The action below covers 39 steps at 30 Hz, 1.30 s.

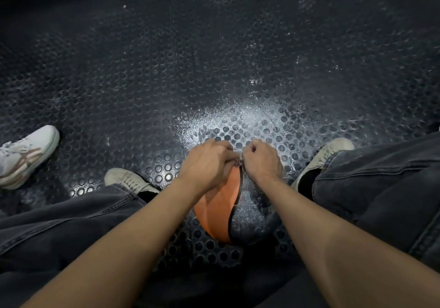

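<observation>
An orange ball (217, 209) lies on the studded black floor between my legs, half wrapped in a dark patterned cover (253, 212). My left hand (207, 159) rests on top of the ball, its fingers curled at the cover's edge near a small metal piece (239, 162). My right hand (260, 161) is curled too, pinching the cover's upper edge right beside the left one. What lies under the fingertips is hidden.
The black rubber floor (214, 57) with round studs is dusted white ahead of the ball. My two pale shoes (129, 181) (328, 155) flank the ball. Another person's white sneaker (26, 155) stands at far left.
</observation>
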Tool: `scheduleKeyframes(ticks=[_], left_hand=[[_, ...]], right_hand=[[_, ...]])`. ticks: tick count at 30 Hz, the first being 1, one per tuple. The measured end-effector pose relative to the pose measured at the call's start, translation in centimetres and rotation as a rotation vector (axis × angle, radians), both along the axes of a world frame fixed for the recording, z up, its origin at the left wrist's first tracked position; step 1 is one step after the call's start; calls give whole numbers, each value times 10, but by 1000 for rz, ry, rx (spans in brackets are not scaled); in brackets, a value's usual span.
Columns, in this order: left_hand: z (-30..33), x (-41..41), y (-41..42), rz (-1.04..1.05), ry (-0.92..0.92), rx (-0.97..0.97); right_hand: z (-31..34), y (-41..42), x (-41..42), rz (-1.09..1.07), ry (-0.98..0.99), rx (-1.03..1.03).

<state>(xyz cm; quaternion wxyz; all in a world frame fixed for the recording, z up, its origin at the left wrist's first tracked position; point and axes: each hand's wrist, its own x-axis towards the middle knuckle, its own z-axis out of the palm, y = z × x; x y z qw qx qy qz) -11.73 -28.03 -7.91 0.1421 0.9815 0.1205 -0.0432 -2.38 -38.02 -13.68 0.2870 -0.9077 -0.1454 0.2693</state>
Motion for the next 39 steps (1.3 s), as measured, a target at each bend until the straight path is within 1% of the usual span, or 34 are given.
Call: scheduleKeyframes(ticks=[4, 6, 7, 10, 11, 12, 15, 16, 17, 18, 21, 22, 24, 26, 28, 31, 32, 33, 36, 38, 39], left_hand=[[9, -25, -3, -232, -10, -104], [9, -29, -6, -269, -2, -92], [5, -23, -4, -237, -15, -79], [-4, 5, 4, 1, 2, -85], [-6, 9, 5, 13, -1, -95], [-5, 8, 4, -33, -7, -94], [11, -20, -7, -316, -31, -107], [13, -29, -9, -363, -21, -118], [11, -31, -8, -365, -15, -120], [9, -27, -6, -312, -27, -119], [0, -2, -2, -22, -66, -119], [-3, 1, -4, -4, -76, -120], [-2, -17, -9, -115, -102, -112], [2, -48, -12, -231, -74, -130], [0, -60, -9, -187, -85, -140], [-4, -30, -19, 64, -155, -125], [-6, -23, -24, 113, -168, -110], [-7, -23, -28, 103, -173, -102], [-9, -61, -15, -106, -160, -187], [-9, -80, 0, -110, -168, -216], [-10, -77, 3, -46, -178, -213]], right_hand=[[0, -5, 4, -30, 26, 1], [1, -6, 6, -14, 25, 8], [1, -5, 6, 0, 22, 5], [-1, -5, 3, -23, 11, 7], [-2, -6, 3, -40, 8, 0], [-3, -7, 3, -54, 11, -12], [-4, -11, 8, -75, 39, -24], [-3, -12, 10, -74, 42, -21], [-2, -12, 11, -69, 39, -17], [-1, -12, 11, -59, 33, -20], [0, -10, 8, -73, 28, -21], [-1, -10, 8, -99, 27, -28], [-3, -14, 9, -158, 31, -59], [-3, -17, 12, -198, 53, -73], [1, -17, 12, -175, 63, -56], [7, -13, 3, -10, 50, 53], [9, -13, -1, 37, 41, 66], [10, -14, -2, 43, 32, 63], [11, -18, -2, -9, 25, 19], [12, -17, -2, -11, 35, -11], [13, -13, -2, -18, 40, -20]])
